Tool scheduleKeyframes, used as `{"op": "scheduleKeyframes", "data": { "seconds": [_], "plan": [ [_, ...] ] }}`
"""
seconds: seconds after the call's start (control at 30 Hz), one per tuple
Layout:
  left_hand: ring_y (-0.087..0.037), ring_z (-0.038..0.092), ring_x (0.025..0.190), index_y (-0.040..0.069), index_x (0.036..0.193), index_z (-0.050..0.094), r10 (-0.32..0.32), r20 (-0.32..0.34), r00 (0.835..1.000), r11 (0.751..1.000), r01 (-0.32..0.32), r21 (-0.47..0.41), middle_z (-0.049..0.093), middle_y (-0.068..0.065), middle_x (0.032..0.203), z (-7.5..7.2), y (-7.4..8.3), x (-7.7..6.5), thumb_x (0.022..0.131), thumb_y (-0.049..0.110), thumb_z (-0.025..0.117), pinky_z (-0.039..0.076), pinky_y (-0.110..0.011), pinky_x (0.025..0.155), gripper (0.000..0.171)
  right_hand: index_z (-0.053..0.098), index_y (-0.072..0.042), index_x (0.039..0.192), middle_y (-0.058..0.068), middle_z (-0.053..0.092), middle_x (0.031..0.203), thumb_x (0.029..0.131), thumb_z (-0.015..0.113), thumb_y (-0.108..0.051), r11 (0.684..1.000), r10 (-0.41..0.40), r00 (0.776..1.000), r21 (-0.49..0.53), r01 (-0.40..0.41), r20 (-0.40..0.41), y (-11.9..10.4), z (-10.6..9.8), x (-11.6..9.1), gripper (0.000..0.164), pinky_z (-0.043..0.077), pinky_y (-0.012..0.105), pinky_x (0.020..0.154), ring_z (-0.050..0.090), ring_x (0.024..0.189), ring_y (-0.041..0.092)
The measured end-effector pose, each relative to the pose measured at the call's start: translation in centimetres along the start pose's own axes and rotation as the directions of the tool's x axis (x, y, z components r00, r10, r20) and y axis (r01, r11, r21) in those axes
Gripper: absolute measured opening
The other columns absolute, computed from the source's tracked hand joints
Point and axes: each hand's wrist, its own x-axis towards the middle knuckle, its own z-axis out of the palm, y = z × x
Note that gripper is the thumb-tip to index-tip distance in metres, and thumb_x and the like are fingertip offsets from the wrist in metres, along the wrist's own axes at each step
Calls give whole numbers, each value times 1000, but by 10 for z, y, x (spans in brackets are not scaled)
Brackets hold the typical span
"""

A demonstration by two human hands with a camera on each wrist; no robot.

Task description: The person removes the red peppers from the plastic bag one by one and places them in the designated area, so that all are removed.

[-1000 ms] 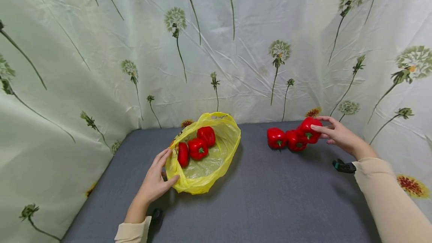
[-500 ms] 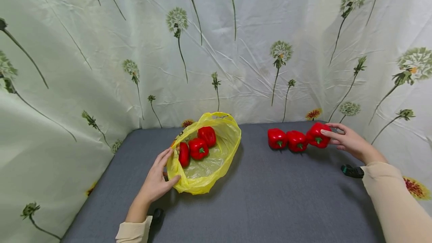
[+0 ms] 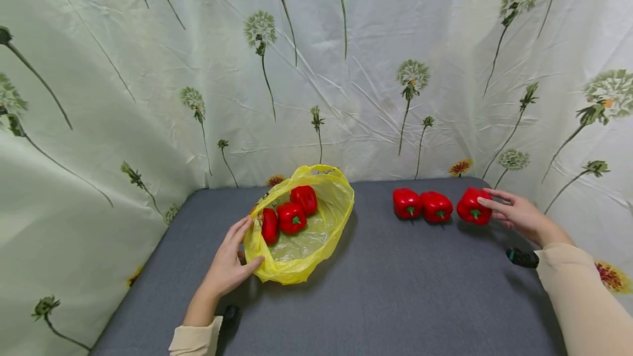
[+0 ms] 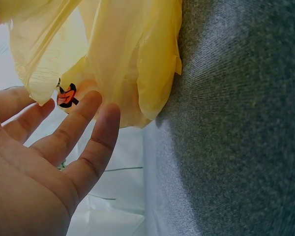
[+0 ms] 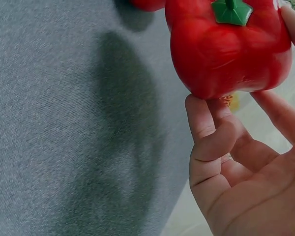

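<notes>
Near the far right corner of the table (image 3: 395,295), the right hand (image 3: 526,218) grasps a red pepper (image 3: 472,206) between thumb and fingers, just beside two more peppers (image 3: 436,206); the left hand (image 3: 228,261), unclenched, fingers extended, touches the yellow bag (image 3: 336,202), toward the far left corner, three peppers (image 3: 292,215) inside

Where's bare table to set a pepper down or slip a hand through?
The table is bare between the yellow bag and the pair of peppers on the right, and in front of both. Crowded: the back right, where the right hand holds a third pepper beside that pair, and the bag's left side, with the left hand against it.
</notes>
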Motion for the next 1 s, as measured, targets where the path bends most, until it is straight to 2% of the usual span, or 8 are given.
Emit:
{"op": "scheduleKeyframes", "data": {
  "seconds": [0.17,0.3,0.43,0.6,0.67,0.73,0.87,1.0],
  "plan": [
    [-41,53,140,1,165,39,-2,-1,1000,1000,2,-8,37,-19,170,-1,0,0,90,23,82,58,-33,81,90,12,5,169,22,55,152,112,46,-51,999,16,1000,-43,-16,6,5,3,1,86,54,31,85,59,98,-11],
    [-41,52,141,1,165,38,-4,6,1000,1000,4,-3,37,-19,170,0,0,0,90,23,82,58,-36,82,90,11,5,169,40,36,164,113,43,-52,997,32,999,-66,-31,16,7,6,3,87,54,31,86,66,113,7],
    [-40,53,140,2,165,38,-8,6,1000,1000,8,4,37,-19,170,1,0,0,90,24,82,58,-36,82,90,10,5,169,42,28,167,113,42,-52,998,21,999,-68,-19,30,9,10,5,86,54,36,93,66,126,22],
    [-39,53,139,2,165,39,-11,7,1000,1000,11,7,37,-18,170,1,1,0,90,24,82,57,-33,82,89,9,6,168,43,26,166,114,41,-50,999,6,999,-55,-4,46,11,16,10,85,53,53,105,64,133,38],
    [-39,53,139,1,165,39,-13,7,1000,1000,13,7,37,-19,170,1,1,0,90,24,82,57,-33,82,89,8,6,168,44,24,166,114,41,-49,999,5,998,-54,-2,55,12,18,11,84,53,54,104,57,139,50],
    [-39,53,139,1,165,39,-14,8,1000,1000,14,6,38,-19,170,1,1,0,90,24,82,57,-33,82,89,7,6,168,44,23,166,114,40,-50,999,9,998,-53,-5,64,12,20,12,84,55,47,101,48,145,57],
    [-39,53,139,1,165,39,-12,11,1000,1000,12,11,37,-19,170,1,1,0,90,24,82,57,-33,82,89,6,6,168,43,22,167,114,40,-49,999,19,997,-36,-17,70,12,23,14,84,55,33,90,51,142,54],
    [-40,53,139,2,165,39,-14,10,1000,1000,13,14,38,-19,170,1,1,0,89,24,82,57,-34,82,90,5,5,168,44,21,168,114,40,-48,1000,18,997,-13,-17,70,12,23,15,84,56,30,87,61,129,28]
  ]
}}
